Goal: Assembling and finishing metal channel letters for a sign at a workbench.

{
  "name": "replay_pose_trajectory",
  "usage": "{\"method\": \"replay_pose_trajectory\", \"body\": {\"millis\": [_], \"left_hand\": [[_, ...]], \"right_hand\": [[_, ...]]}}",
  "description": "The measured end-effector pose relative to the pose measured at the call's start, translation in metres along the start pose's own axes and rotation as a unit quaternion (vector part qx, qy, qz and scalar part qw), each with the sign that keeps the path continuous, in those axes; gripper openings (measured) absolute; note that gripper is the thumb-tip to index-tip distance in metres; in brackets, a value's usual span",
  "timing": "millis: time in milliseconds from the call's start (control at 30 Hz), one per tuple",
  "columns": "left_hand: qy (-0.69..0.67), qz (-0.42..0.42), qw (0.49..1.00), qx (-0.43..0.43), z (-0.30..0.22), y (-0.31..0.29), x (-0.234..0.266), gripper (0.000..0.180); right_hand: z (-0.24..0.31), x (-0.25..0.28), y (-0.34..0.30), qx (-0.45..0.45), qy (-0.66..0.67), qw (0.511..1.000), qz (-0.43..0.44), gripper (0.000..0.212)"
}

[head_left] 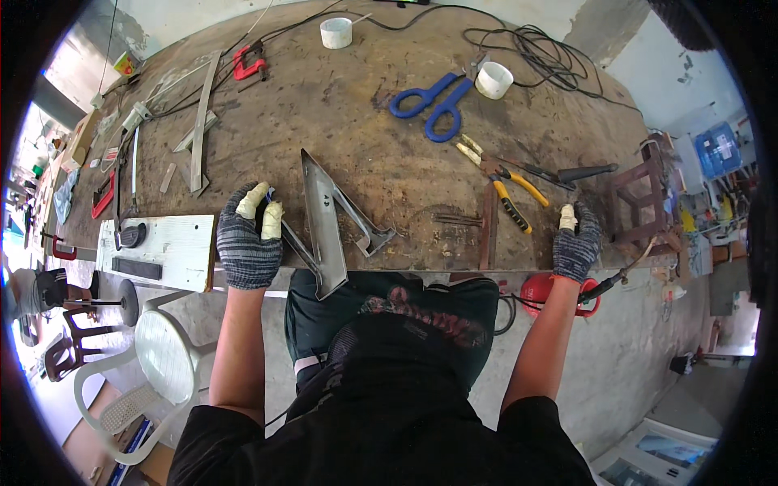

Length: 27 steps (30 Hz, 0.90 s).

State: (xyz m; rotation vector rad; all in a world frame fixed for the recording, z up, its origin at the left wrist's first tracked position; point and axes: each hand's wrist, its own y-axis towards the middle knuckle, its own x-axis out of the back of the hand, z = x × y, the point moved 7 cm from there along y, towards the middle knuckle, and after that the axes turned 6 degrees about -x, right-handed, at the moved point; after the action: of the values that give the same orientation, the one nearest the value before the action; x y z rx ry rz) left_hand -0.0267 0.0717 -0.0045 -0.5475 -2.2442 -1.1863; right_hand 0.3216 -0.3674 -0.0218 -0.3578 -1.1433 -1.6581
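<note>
- L hand [250,236] by bent metal piece [327,231], fingers curled, can't tell if gripping
- R hand [577,247] curled too, grip unclear tbh
- metal piece pokes past bench [308,101] edge, so a bump could prob tip it

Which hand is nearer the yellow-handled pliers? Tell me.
Right. The right hand is just right of the pliers, near their handle ends; the left hand is farther away, on their left.

left hand [250,239]: blue item [271,194] between its digits too small to identify; contact with bent metal piece [324,223] unconfirmed. right hand [576,245]: palm side concealed, grip undetermined. red object [534,290]: partly hidden behind right forearm [541,344]. dark item [681,23], upper right: cut off by edge.
</note>
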Motion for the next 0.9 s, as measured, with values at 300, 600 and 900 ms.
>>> {"method": "replay_pose_trajectory", "body": {"millis": [300, 600, 900], "left_hand": [[-0.039, 0.001, 0.999, 0.022, 0.003, 0.000, -0.004, 0.028], [-0.031, 0.018, 0.999, 0.033, 0.011, -0.005, -0.006, 0.029], [-0.085, 0.022, 0.996, 0.033, 0.019, -0.006, -0.014, 0.029]], "right_hand": [[0.007, 0.003, -0.002, 0.045, 0.009, 0.999, -0.019, 0.031], [0.010, 0.002, -0.002, 0.059, -0.010, 0.998, -0.026, 0.030], [0.012, 0.006, -0.003, 0.081, -0.010, 0.995, -0.061, 0.029]]}}
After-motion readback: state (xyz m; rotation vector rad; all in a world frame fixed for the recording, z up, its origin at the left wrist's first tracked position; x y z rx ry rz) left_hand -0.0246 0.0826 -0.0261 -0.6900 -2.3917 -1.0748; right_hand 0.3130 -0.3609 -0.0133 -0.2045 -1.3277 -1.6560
